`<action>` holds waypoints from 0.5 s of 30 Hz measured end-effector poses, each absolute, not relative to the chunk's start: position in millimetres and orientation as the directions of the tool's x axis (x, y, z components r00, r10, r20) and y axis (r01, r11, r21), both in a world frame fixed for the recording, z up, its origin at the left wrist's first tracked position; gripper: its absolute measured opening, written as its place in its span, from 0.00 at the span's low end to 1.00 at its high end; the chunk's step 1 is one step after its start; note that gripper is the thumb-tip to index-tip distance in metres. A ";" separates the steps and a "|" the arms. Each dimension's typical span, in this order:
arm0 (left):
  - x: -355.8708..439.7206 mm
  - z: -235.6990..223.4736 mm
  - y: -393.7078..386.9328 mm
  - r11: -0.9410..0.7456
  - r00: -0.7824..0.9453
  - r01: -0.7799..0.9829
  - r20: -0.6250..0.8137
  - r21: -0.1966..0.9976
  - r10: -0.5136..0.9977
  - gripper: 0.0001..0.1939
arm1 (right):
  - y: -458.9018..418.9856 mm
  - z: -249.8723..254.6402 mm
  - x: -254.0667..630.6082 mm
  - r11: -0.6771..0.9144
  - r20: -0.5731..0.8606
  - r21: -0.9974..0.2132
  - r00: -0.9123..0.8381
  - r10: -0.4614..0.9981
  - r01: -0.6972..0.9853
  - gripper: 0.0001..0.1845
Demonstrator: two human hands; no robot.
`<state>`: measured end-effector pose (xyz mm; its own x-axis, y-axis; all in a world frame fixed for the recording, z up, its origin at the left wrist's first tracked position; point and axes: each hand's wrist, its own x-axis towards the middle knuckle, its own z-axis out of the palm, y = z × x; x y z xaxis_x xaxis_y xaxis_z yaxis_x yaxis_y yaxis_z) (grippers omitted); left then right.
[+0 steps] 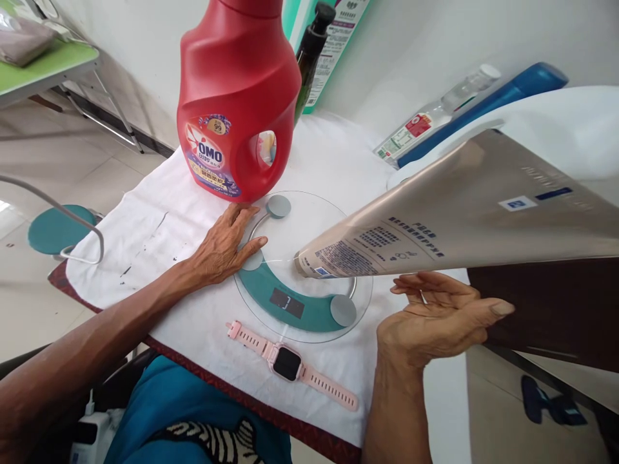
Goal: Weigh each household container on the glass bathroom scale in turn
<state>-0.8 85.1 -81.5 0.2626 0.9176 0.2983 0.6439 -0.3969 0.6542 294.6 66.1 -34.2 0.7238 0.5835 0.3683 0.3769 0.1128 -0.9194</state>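
Observation:
My left hand lies on the left edge of a round glass scale, its fingers stretched out near the foot of a red laundry detergent jug. The scale has a teal band with a lit display, whose reading I cannot make out. A large beige, printed, tube-shaped container slants across the right side, its narrow end at the scale. Just below it, my right hand is open with the palm turned up; I cannot tell whether the fingertips touch it. A pink smartwatch lies in front of the scale.
A white cloth covers the table. Behind the jug stand a dark pump bottle and a green container. A clear bottle and a blue bottle are near the wall. A teal stool stands left.

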 end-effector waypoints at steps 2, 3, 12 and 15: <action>-0.7 -80.7 84.9 -0.399 0.266 0.645 0.297 0.652 0.917 0.30 | 66.4 -34.7 294.4 0.103 0.360 -0.921 0.721 0.591 0.376 0.32; -0.6 -80.3 84.8 -0.399 0.268 0.645 0.296 0.652 0.917 0.30 | 66.5 -35.0 294.1 0.096 0.355 -0.922 0.718 0.598 0.376 0.32; -0.5 -79.7 84.8 -0.390 0.270 0.651 0.281 0.651 0.921 0.31 | 66.8 -40.8 300.5 0.172 0.352 -0.931 0.665 0.658 0.322 0.32; -0.6 -79.7 84.8 -0.398 0.270 0.649 0.293 0.648 0.917 0.31 | 67.9 -43.0 302.9 0.205 0.364 -0.929 0.651 0.666 0.309 0.32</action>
<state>-0.6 84.8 -79.7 0.2699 0.9173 0.2927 0.6491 -0.3979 0.6484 302.9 67.9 -43.0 0.6513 0.6660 0.3637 0.3086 0.2055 -0.9287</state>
